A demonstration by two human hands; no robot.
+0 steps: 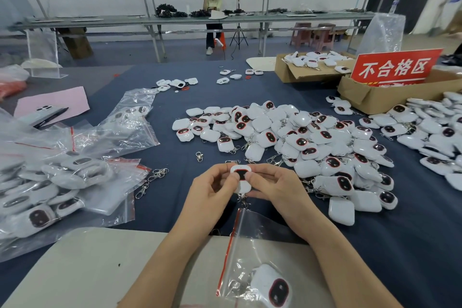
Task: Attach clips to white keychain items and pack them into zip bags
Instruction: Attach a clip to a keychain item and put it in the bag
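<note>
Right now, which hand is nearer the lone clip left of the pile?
Left. The left hand is just below-right of the clip; right hand lies farther right, beyond the held keychain.

The held keychain item [240,177] is white, with a dark window ringed in red; the window seems black, though it could be dark brown. The pile of keychain items [300,142] has the same colours. The tablecloth [175,197] is dark blue. The zip bag [252,237] is clear with a red strip. The clips [150,182] are silver. The sign [396,67] is red with white characters, the boxes [370,100] brown, the paper sheet [57,100] pink.
</note>
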